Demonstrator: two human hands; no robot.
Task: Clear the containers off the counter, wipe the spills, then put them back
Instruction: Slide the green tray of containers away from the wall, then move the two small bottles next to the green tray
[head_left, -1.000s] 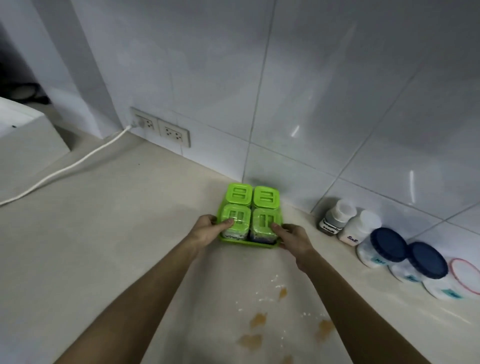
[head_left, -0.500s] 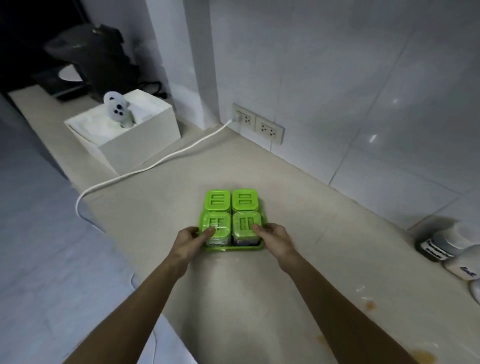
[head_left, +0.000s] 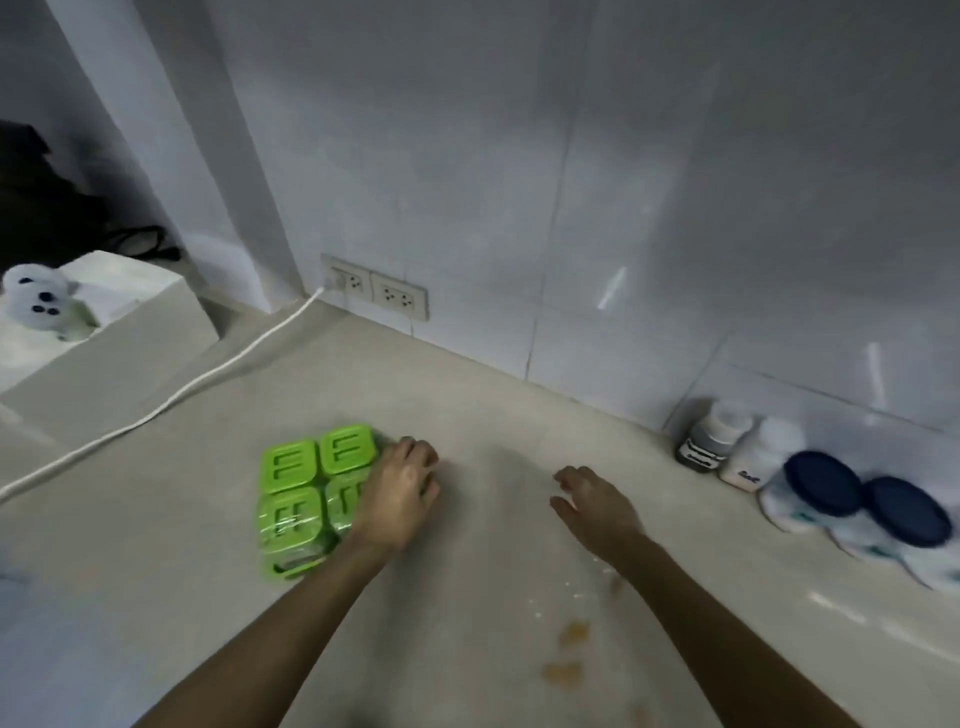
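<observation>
Head view, green set: a tray of four green-lidded jars sits on the desk, well to the left of the spills, presumably parked there so the dirty patch is free for wiping.
Head view, left hand: the left hand lies on the right edge of the green set, fingers curled over its side; whether it grips or merely touches, I cannot tell (motion blur smears the contact).
Head view, right hand: the right hand hovers over bare desk with fingers spread and loose, holding nothing, and it points toward the bottles on the right, likely the next things to clear.
Head view, spills: orange-brown spots with white crumbs lie on the desk near the front, between the two forearms, not yet wiped.
Head view, remaining containers: two small white-capped bottles and two blue-lidded tubs stand in a row against the wall at the right, close to the spills, so they probably need moving too.
Head view, background: a white cord runs from the wall socket across the desk, behind the green set and apart from it.
Progress: early, as I judge it; one group is set aside and no cloth is in sight.
</observation>
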